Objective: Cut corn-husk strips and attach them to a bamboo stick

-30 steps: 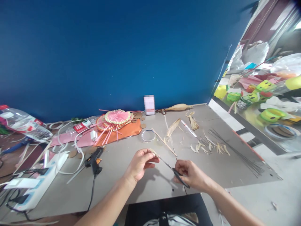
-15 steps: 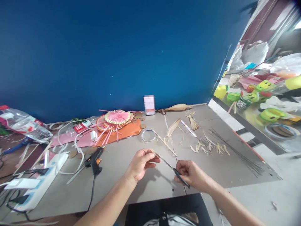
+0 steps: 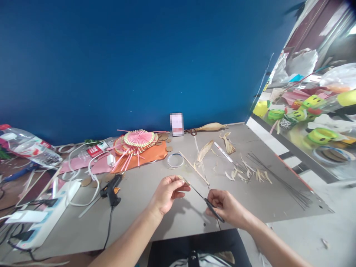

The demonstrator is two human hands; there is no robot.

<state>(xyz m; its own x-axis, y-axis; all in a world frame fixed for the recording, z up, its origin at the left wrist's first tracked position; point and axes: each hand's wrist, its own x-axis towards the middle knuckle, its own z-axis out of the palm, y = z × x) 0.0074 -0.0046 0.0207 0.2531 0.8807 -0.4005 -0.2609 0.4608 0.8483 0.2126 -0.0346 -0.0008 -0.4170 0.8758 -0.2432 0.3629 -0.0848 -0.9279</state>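
Note:
My left hand [image 3: 167,193] pinches a small tan strip of dried husk [image 3: 184,180] between thumb and fingertips, a little above the grey table [image 3: 155,218]. My right hand [image 3: 226,207] is closed round the black handles of a pair of scissors [image 3: 207,202]. The scissor blades point up and left, and their tips meet the strip at my left fingers. Both hands hover over the near middle of the table.
A black glue gun [image 3: 111,189] lies left of my left hand, its cord running off the front edge. Behind are a pink paper fan [image 3: 138,138] on orange paper, a wire ring [image 3: 175,160], husk pieces [image 3: 247,173], thin dark wires [image 3: 283,183] and a white power strip [image 3: 41,218].
Almost nothing moved. My left hand shifted very slightly down with the strip, and the scissors stayed at it.

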